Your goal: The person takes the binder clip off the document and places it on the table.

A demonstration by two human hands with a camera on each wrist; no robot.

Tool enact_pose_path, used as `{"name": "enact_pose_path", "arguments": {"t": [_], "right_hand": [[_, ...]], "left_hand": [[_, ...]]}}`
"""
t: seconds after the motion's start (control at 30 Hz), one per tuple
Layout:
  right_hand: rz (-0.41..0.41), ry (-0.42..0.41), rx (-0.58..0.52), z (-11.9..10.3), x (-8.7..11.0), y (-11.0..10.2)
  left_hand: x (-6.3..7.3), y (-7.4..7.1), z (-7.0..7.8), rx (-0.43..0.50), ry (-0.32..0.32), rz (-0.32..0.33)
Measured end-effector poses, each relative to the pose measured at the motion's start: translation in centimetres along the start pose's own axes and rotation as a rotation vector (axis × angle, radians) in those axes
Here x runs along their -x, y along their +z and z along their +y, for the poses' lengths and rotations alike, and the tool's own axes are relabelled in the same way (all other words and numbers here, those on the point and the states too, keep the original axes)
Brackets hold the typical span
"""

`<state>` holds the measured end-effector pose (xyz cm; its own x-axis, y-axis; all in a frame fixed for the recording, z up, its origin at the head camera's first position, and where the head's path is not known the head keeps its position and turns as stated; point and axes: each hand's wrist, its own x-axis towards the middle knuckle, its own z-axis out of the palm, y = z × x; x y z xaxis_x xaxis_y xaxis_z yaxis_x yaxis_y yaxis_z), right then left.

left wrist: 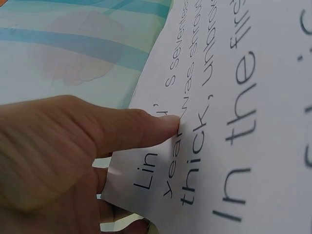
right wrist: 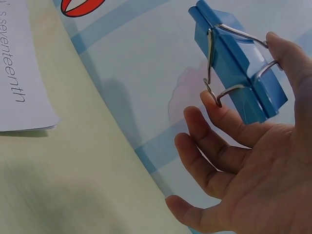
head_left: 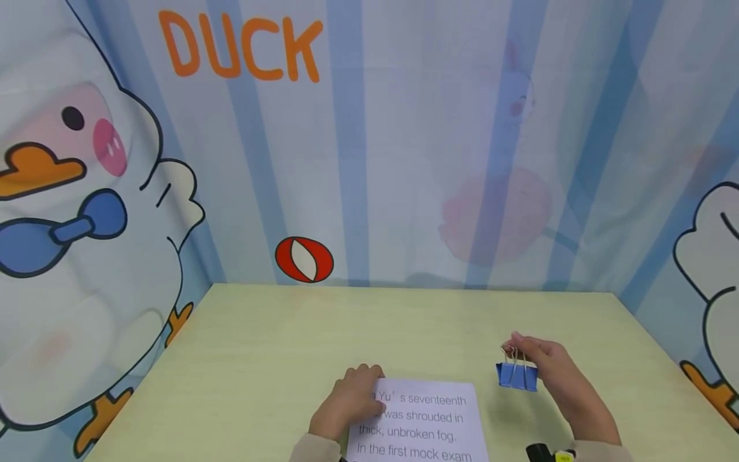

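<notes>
A white printed paper (head_left: pixel 424 423) is at the front of the table, its near part cut off by the head view's lower edge. My left hand (head_left: pixel 349 399) grips its upper left side, and in the left wrist view the thumb (left wrist: pixel 141 129) lies over the text with the other fingers behind the paper. To the right of the paper, above the table, my right hand (head_left: pixel 557 369) holds a blue binder clip (head_left: pixel 517 376). Its silver wire handles (right wrist: pixel 211 58) are pinched between thumb and index finger, while the other fingers curve loosely below. The clip is apart from the paper.
The pale yellow table (head_left: pixel 277 333) ends at a striped blue backdrop (head_left: pixel 398 160) with a printed duck. A black object with a yellow part (head_left: pixel 545 453) shows beside the right sleeve (head_left: pixel 600 451) at the lower edge.
</notes>
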<state>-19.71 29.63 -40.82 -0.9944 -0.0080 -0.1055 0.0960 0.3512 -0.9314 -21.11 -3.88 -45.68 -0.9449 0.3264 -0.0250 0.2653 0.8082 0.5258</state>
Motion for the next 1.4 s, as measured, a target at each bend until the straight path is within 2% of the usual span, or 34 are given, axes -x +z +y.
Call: {"name": "enact_pose_path", "arguments": {"t": [0.23, 0.83, 1.4], "right_hand": [[-0.002, 0.022, 0.013, 0.6, -0.4, -0.1], [0.000, 0.098, 0.043, 1.8, -1.2, 0.3], [-0.017, 0.118, 0.022, 3.2, -1.5, 0.5]], "left_hand": [[-0.1, 0.0, 0.0, 0.026, -0.019, -0.016], [-0.1, 0.2, 0.0, 0.030, -0.022, -0.002], [0.1, 0.1, 0.0, 0.002, 0.011, 0.006]]}}
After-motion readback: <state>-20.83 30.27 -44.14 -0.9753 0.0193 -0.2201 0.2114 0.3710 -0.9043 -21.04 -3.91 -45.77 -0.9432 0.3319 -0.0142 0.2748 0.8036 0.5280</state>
